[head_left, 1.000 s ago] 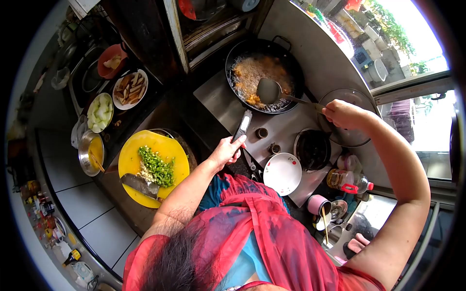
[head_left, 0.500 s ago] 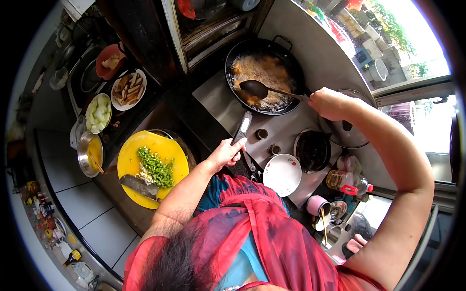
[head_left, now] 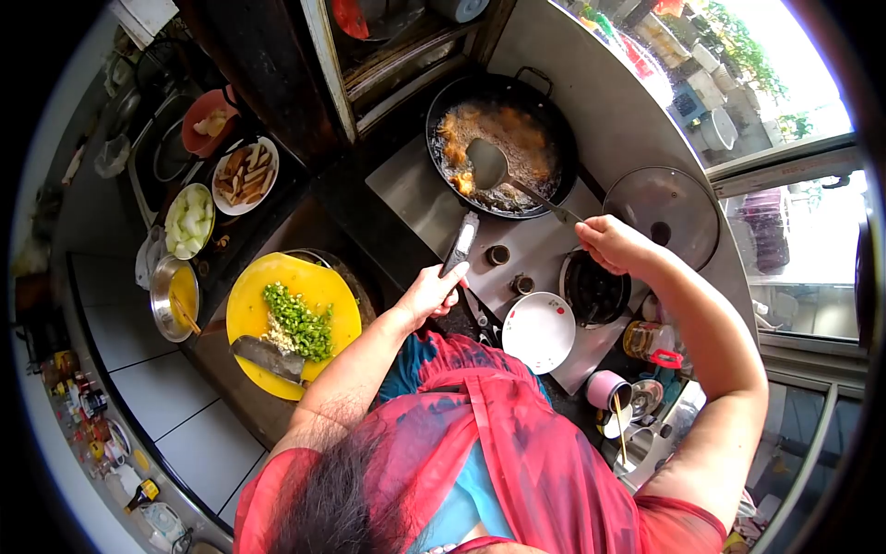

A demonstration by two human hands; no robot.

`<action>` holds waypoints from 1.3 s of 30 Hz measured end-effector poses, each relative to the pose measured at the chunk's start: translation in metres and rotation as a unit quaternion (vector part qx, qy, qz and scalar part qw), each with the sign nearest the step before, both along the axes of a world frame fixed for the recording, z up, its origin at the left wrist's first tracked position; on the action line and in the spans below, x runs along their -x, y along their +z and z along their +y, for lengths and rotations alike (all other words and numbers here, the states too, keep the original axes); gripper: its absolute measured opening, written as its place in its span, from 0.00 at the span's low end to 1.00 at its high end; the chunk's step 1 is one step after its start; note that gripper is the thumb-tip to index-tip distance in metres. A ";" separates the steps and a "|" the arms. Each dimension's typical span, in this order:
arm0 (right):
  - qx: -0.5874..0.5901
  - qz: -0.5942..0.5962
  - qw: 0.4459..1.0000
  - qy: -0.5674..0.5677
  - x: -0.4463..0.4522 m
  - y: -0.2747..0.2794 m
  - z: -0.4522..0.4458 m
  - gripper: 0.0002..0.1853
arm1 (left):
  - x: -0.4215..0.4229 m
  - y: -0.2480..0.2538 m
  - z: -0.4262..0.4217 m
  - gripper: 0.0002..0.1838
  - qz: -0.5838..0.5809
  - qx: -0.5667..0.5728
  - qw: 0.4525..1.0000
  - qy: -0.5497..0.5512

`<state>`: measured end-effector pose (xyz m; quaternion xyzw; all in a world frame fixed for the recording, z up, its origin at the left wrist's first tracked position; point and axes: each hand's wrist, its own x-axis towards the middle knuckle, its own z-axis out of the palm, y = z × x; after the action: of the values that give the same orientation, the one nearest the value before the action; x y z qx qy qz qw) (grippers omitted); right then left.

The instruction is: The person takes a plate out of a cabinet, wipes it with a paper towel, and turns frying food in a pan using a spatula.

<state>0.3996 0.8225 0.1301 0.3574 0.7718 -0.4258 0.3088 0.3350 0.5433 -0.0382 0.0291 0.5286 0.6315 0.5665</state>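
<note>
My left hand (head_left: 430, 293) is closed around the handle (head_left: 461, 242) of a black wok (head_left: 443, 185). Inside the wok, orange-brown food (head_left: 475, 125) bubbles in oil. My right hand (head_left: 611, 244) grips the far end of a metal spatula (head_left: 488, 164), whose broad head lies over the food near the middle of the wok. Two small dark knobs (head_left: 497, 255) sit on the stove just right of the wok handle. Near them is a white plate (head_left: 538, 332) with small red marks.
A yellow board (head_left: 251, 300) bears chopped greens (head_left: 305, 321) and a cleaver (head_left: 268, 357). Dishes of cut food stand at the upper left. A glass lid (head_left: 669, 198), a black pot (head_left: 595, 288), an oil bottle (head_left: 649, 343) and a pink mug (head_left: 606, 390) are on the right.
My right hand has moved down and slightly left with the spatula, and its head has shifted and turned within the wok. My left hand stays on the handle.
</note>
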 end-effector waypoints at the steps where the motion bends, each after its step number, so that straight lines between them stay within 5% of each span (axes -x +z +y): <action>1: 0.054 0.002 0.998 -0.041 -0.006 -0.003 0.000 0.19 | 0.000 0.000 0.000 0.20 0.002 -0.002 1.000 0.001; 7: 0.100 0.029 0.988 -0.118 -0.022 -0.003 0.003 0.20 | -0.001 0.004 0.000 0.20 -0.002 0.012 1.000 0.004; 12: -0.101 0.047 0.994 -0.018 -0.011 0.004 0.009 0.21 | -0.002 -0.001 0.001 0.20 -0.004 0.012 1.000 0.011; 14: -0.271 0.164 0.937 0.147 -0.008 -0.003 0.017 0.20 | -0.003 -0.001 0.001 0.20 -0.004 0.014 1.000 0.014; 23: -0.511 0.078 0.823 0.236 0.021 0.019 0.035 0.09 | -0.004 -0.002 0.001 0.20 0.003 0.025 0.999 0.028; 31: -0.437 0.009 0.868 0.237 0.043 0.008 0.090 0.10 | -0.004 -0.001 0.001 0.20 0.001 0.025 0.999 0.025; 35: -0.239 -0.066 0.962 0.118 0.034 0.025 0.093 0.11 | -0.001 0.007 0.001 0.21 0.004 0.034 0.999 0.002; 39: -0.061 -0.050 0.997 0.010 0.016 0.012 0.085 0.11 | 0.003 0.010 0.001 0.22 0.012 0.028 0.999 -0.026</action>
<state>0.3838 0.9071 0.1419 0.3887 0.7831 -0.3566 0.3293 0.3323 0.5441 -0.0282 0.0340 0.5520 0.6011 0.5769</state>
